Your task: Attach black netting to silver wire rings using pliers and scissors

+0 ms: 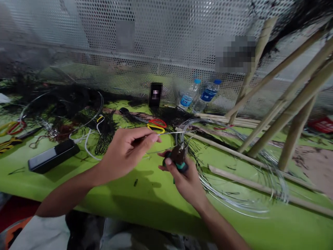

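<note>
Near the middle of the view, my left hand (pixel 127 151) pinches a thin wire (pixel 173 133) between thumb and fingers, and the wire runs off to the right. Pliers (pixel 179 156) with dark jaws and green-black handles are in my right hand (pixel 186 177), its fingers wrapped round them. The jaws point up and away from me, just below the wire; whether they touch it is unclear. A large coil of silvery wire (pixel 229 201) lies on the green table (pixel 119 205) behind and right of the pliers.
Scissors with red and yellow handles (pixel 156 130) lie beyond my left hand. A black box (pixel 53 156) sits at left. Two bottles (pixel 187 95) stand by the perforated metal screen (pixel 156 38). Bamboo poles (pixel 293 114) lean at right; others lie flat. Black fibres and wire loops cover the back left.
</note>
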Tool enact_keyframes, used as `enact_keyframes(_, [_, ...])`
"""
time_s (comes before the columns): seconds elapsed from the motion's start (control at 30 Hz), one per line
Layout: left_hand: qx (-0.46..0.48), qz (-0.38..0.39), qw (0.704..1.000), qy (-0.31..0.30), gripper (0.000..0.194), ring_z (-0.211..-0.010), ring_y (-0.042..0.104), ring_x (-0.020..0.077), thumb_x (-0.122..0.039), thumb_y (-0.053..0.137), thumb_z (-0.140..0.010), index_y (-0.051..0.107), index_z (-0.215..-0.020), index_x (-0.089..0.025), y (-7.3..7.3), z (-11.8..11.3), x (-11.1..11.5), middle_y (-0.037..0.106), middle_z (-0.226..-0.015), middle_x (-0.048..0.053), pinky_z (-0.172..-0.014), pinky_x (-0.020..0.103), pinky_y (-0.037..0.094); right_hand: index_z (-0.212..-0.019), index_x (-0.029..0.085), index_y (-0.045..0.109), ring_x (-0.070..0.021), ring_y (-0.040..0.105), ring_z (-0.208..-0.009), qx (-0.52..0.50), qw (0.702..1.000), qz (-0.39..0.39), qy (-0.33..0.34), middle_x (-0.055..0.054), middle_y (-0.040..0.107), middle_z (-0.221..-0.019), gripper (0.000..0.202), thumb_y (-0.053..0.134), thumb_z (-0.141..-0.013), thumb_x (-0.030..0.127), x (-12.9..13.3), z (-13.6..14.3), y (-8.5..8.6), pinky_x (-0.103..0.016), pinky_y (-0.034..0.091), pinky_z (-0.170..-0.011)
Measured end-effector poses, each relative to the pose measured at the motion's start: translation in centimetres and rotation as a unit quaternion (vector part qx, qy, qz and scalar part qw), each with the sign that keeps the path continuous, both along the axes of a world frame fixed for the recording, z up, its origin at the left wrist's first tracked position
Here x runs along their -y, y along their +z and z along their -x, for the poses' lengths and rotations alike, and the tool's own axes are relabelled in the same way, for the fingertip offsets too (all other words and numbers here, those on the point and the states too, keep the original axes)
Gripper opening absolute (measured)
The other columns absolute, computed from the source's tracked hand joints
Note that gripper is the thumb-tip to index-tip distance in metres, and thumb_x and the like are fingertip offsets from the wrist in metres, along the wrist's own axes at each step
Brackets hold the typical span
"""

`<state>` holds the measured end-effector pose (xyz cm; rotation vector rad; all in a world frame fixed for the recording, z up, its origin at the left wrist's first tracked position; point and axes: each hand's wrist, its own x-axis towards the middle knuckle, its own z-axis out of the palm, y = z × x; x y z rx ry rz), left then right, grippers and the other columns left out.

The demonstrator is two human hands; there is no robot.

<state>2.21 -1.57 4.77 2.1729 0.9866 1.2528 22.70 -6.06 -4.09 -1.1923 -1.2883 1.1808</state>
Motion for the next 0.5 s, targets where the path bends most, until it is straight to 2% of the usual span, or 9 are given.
enact_keyframes(0.13, [-0.003,-0.167,0.986,0.015,0.018,-0.057,0.061,0.0067,-0.021,0.062,-0.104,0.075,-0.091,-0.018,-0.2,-0.4,-0.2,0.073,-0.071,-0.003,-0.056,0.019,0.045,-0.115,0.019,0.073,-0.0225,0.070,-0.091,0.044,0.998,-0.045,-0.027,-0.006,0.073,-0.100,0.039,0.067,-0.098,0.054,-0.4,0.7,0.0,-0.039,0.065,-0.086])
enact_keyframes(0.2, [-0.037,-0.278,0.959,0.033,0.011,-0.058,0.063,0.0085,-0.020,0.065,-0.102,0.074,-0.097,-0.018,-0.8,-0.4,-0.4,0.075,-0.072,-0.002,-0.058,0.022,0.047,-0.119,0.019,0.072,-0.0227,0.069,-0.091,0.070,0.994,-0.077,-0.034,-0.005,0.073,-0.099,0.035,0.066,-0.100,0.048,-0.6,1.0,0.1,-0.039,0.063,-0.086])
enact_keyframes(0.27, [-0.096,-0.370,0.923,0.044,0.008,-0.052,0.060,0.0098,-0.020,0.071,-0.098,0.074,-0.104,-0.017,-1.5,-0.1,-0.5,0.071,-0.065,-0.003,-0.054,0.027,0.043,-0.123,0.021,0.071,-0.0240,0.069,-0.097,0.100,0.985,-0.129,-0.048,-0.006,0.073,-0.104,0.031,0.066,-0.100,0.041,-0.9,1.2,0.1,-0.039,0.061,-0.090])
enact_keyframes(0.33, [-0.141,-0.426,0.892,0.047,0.014,-0.049,0.057,0.0105,-0.019,0.076,-0.092,0.075,-0.106,-0.018,-1.9,0.3,-0.4,0.066,-0.060,-0.004,-0.050,0.029,0.040,-0.123,0.024,0.070,-0.0259,0.069,-0.107,0.129,0.970,-0.190,-0.078,-0.009,0.071,-0.113,0.026,0.066,-0.099,0.035,-1.1,1.4,0.0,-0.042,0.059,-0.098])
enact_keyframes(0.4, [-0.160,-0.457,0.874,0.035,0.014,-0.048,0.057,0.0110,-0.018,0.077,-0.089,0.077,-0.103,-0.019,-2.1,0.5,0.0,0.064,-0.059,-0.004,-0.048,0.030,0.040,-0.122,0.026,0.070,-0.0274,0.067,-0.117,0.140,0.956,-0.234,-0.112,-0.011,0.067,-0.123,0.024,0.066,-0.098,0.031,-1.2,1.7,-0.4,-0.046,0.056,-0.105])
enact_keyframes(0.5, [-0.174,-0.497,0.850,0.012,0.008,-0.048,0.058,0.0119,-0.018,0.078,-0.087,0.078,-0.095,-0.021,-2.2,0.4,0.6,0.063,-0.060,-0.003,-0.042,0.030,0.037,-0.130,0.027,0.064,-0.0278,0.067,-0.126,0.114,0.958,-0.240,-0.104,-0.012,0.067,-0.135,0.033,0.063,-0.097,0.025,-0.7,2.1,-1.1,-0.048,0.056,-0.110])
